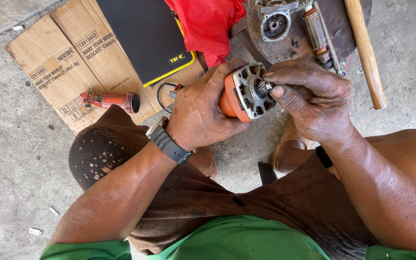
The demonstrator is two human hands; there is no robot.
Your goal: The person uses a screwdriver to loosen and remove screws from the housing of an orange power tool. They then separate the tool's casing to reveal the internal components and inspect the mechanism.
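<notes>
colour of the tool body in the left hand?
Orange tool body, with a grey metal front face, gripped by the left hand. Head view.

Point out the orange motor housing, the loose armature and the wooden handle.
Orange motor housing (pixel 228 98): head view, orange side.
Armature (pixel 316 30): head view, copper windings.
Wooden handle (pixel 365 53): head view, mid shaft.

Orange plastic motor housing (pixel 229 98), grey metal face, matt cardboard (pixel 68 58), rough concrete floor (pixel 10 159)

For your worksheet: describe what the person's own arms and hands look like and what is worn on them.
Both forearms are bare. The left hand has a dark-strapped wristwatch at the wrist. The right hand has no watch or glove. Both hands look smeared with dark grime. Green sleeves show near the shoulders.
</notes>
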